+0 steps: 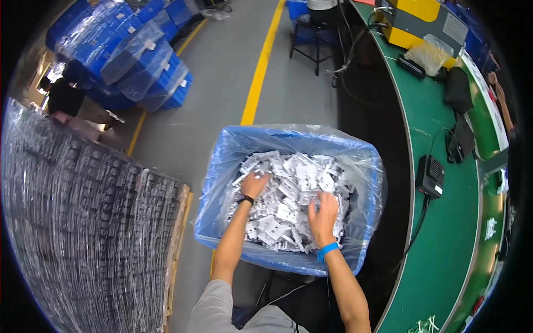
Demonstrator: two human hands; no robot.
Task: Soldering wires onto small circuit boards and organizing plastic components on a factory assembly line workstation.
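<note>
A blue bin lined with clear plastic film stands in front of me. It is heaped with many small flat silver-white metal parts, several with round holes. My left hand, a dark band on its wrist, reaches into the left side of the heap; its bent fingertips are partly lost among the parts. My right hand, with a blue wrist strap, rests over the right side of the heap. Its thumb and fingers are curved and apart, touching parts, and no held piece shows between them.
A green workbench curves along the right, carrying a black box-shaped device with a cable and a yellow-grey machine. Film-wrapped stacked trays stand at left. Blue crates, a stool and a seated person are farther off.
</note>
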